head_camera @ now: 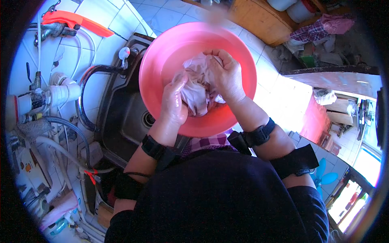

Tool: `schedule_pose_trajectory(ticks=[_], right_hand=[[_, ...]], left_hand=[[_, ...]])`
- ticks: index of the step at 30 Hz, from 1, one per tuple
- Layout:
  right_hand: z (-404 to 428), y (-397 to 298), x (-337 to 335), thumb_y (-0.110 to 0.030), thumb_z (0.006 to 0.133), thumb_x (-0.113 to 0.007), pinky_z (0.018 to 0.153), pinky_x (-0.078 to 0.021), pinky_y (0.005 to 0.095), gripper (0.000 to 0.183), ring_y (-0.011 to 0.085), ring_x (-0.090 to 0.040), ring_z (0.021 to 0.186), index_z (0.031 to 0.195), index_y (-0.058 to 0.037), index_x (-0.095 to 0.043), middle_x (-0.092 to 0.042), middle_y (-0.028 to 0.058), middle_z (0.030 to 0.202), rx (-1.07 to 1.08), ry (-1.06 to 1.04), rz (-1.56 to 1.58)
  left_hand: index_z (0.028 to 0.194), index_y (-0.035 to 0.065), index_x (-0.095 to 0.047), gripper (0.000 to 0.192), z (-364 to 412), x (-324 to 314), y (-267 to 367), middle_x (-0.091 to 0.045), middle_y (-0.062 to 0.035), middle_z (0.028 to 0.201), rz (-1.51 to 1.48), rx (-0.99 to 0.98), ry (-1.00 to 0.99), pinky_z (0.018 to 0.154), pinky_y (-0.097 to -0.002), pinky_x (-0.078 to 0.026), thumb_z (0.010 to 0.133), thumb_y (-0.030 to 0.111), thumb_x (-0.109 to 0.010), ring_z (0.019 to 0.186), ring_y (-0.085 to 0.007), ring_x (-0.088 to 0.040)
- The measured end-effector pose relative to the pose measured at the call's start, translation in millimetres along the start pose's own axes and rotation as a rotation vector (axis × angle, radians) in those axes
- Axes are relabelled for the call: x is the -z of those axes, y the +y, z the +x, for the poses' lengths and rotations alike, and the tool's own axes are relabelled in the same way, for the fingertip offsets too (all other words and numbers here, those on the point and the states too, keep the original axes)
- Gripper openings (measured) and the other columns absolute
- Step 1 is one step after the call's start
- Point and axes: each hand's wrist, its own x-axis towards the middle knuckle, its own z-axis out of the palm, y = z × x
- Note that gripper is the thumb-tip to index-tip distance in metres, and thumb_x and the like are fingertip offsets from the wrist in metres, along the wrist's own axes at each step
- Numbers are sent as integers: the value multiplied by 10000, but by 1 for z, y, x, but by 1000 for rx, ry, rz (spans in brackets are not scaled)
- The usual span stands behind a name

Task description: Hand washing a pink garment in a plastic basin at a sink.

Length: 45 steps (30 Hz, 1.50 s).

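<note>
A crumpled, wet-looking pale cloth is bunched between my two hands, over the inside of a pink plastic basin. My left hand grips the cloth's left side, thumb on top and fingers hidden beneath it. On the upper right, my right hand clasps a fold with bent fingers. Both hands look wet. The basin's left part overlaps a dark sink; what bears the basin's weight is hidden.
A black faucet hose arches beside the sink. White drain pipes and grey hoses crowd the tiled wall on the left. An orange-red object hangs at upper left. A wooden cabinet stands beyond the basin.
</note>
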Motion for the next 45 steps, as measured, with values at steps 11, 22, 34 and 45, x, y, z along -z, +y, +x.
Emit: schedule_pose_trajectory(ticks=[11,22,34,45], right_hand=[[-24,2,-20,-157,763,-564,687,-482,337,249,298,-581,771,1007,-109,-558,-584,163,808,674,-120,-825],[16,30,-22,-164,798,-443,397,-436,389,247,232,-562,452,1023,-69,-478,-563,106,571,587,-138,-964],[-6,19,-25,-224,783,-472,602,-469,390,324,261,-593,684,1064,-68,-505,-581,148,806,455,-392,-841],[-8,15,-11,-195,825,-431,418,-450,367,274,232,-576,502,1060,-74,-502,-579,113,695,752,-474,-1098]], left_hand=[[1180,48,-410,416,3,1,-16,-506,-104,1110,69,11,-20,889,-357,-392,905,343,-306,1019,-219,-502],[1127,75,-458,432,4,4,-27,-560,-91,1019,106,243,139,747,-392,-466,897,400,-291,866,-228,-562],[925,56,-510,310,-4,-18,-25,-549,-89,845,-58,107,178,619,-361,-474,874,310,-340,756,-196,-566],[1065,45,-489,349,-6,-16,-39,-560,-84,986,-252,-119,305,733,-343,-471,896,310,-338,857,-197,-562]])
